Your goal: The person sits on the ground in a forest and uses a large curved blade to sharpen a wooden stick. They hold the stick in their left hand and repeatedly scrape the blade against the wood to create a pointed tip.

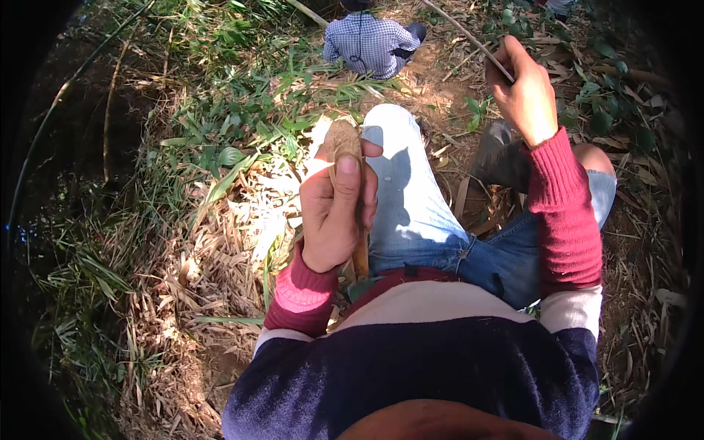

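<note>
My left hand is closed around a light brown, wood-like piece with a rounded, rough upper end. The thumb presses flat on its face. A narrow yellowish-brown length shows below the fist; whether it belongs to the same piece I cannot tell. Up at the right, my right hand is closed on a thin, straight stick, which slants up and left past the top edge of the view. The two hands are well apart, and the stick does not touch the brown piece.
My legs in blue jeans are bent beneath my hands. Ahead, another person in a checked shirt sits with their back to me. Dry leaves and green plants cover the ground. A thin bent stem arches at the left.
</note>
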Available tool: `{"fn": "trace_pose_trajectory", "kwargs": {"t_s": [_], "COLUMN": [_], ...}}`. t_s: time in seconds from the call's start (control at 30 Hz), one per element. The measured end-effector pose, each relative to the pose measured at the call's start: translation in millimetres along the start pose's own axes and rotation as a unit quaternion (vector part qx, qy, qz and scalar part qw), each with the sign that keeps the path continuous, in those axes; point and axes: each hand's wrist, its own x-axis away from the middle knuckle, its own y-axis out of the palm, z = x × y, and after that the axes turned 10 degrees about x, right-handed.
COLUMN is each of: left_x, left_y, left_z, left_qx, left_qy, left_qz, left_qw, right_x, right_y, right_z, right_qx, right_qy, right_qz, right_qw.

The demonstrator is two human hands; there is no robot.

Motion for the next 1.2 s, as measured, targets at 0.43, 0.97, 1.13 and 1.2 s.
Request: {"fn": "trace_pose_trajectory", "kwargs": {"t_s": [0.43,0.97,1.13,1.2], "left_x": [-9.6,-14.7,-13.4,-13.8], "left_y": [13.3,27.4,26.1,24.2], "left_z": [9.0,13.1,12.0,10.6], "left_qx": [0.029,0.09,0.108,0.113], "left_qy": [0.033,0.052,0.042,0.036], "left_qz": [-0.103,-0.13,-0.117,-0.12], "left_qw": [0.994,0.986,0.986,0.986], "right_x": [6.2,11.1,11.8,12.1], "right_y": [2.3,5.6,4.2,3.0], "right_z": [-13.4,-8.8,-11.9,-13.7], "right_qx": [-0.11,-0.106,-0.12,-0.128], "right_qy": [-0.018,-0.013,-0.011,-0.01], "right_qz": [-0.036,-0.051,-0.063,-0.063], "right_qw": [0.993,0.993,0.991,0.99]}}
